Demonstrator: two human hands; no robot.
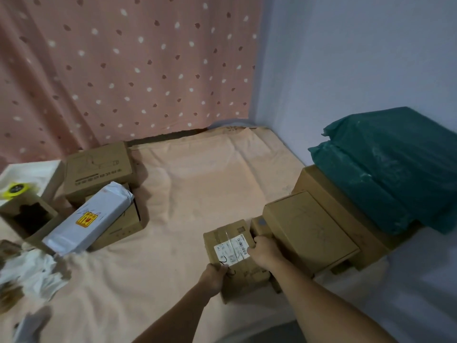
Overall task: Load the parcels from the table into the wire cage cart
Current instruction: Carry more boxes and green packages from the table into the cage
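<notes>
- Both hands are on 1 small taped cardboard parcel (232, 253) near the front of the peach-covered surface (197, 184): the left hand (214, 277) grips its near-left corner with fingers curled onto the top, and the right hand (263, 248) clasps its right edge, fingers wrapped over the far-right corner.
- Holding opposite corners looks chosen to keep the box level and stop it twisting as it comes up; I judge a lift is about to start, though whether the parcel has left the cloth cannot be told.
- Both forearms reach in from the lower edge and converge on the box, the right one passing just beside a flat brown box (309, 231).
- That flat box lies against a larger carton (346, 219), and a dark green wrapped bundle (390, 169) sits on top of the carton against the wall, a stack that keeps the bulky items out of the reaching path.
- At the left, well apart, a white poly-wrapped parcel (91, 219) leans tilted across a low brown box (123, 226), with a printed carton (97, 169) behind it by the dotted curtain (123, 70).
- Blurred white wrapping (37, 268) lies at the lower left.
- No wire cage cart is in view, so the carry will likely need a turn away from this surface; most parcels seem not yet loaded.
</notes>
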